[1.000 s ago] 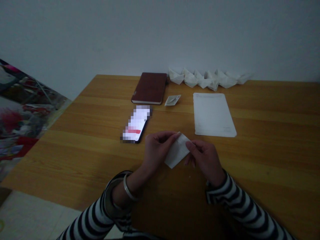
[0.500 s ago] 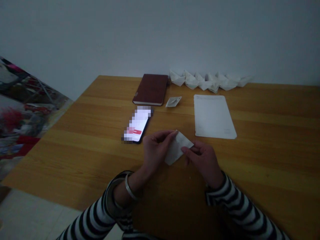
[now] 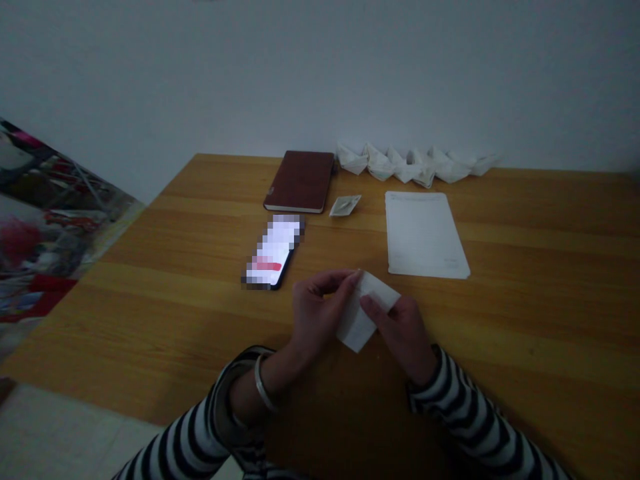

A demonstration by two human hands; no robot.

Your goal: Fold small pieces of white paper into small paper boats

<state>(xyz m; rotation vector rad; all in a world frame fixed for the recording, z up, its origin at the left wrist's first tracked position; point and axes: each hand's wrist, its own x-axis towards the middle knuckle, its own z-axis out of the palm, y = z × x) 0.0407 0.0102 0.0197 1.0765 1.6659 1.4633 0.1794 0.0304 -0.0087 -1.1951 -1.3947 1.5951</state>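
Note:
A small white folded paper (image 3: 358,328) is held up between both hands above the near part of the table. My left hand (image 3: 320,308) pinches its upper left corner between thumb and fingers. On the other side, my right hand (image 3: 403,327) grips the paper's right part, thumb flat on the front face and fingers hidden behind it. Beyond the hands lies a small folded paper piece (image 3: 345,206), and to its right a stack of white paper sheets (image 3: 426,233).
Several folded white paper boats (image 3: 415,165) stand in a row along the wall (image 3: 320,73). A brown notebook (image 3: 301,180) and a lit phone (image 3: 274,252) lie on the wooden table (image 3: 150,280). Cluttered items (image 3: 35,220) fill the area past the table's left edge.
The folded paper has come slightly nearer and turned a little. My right thumb has slid further onto its face, while the left hand keeps its pinch.

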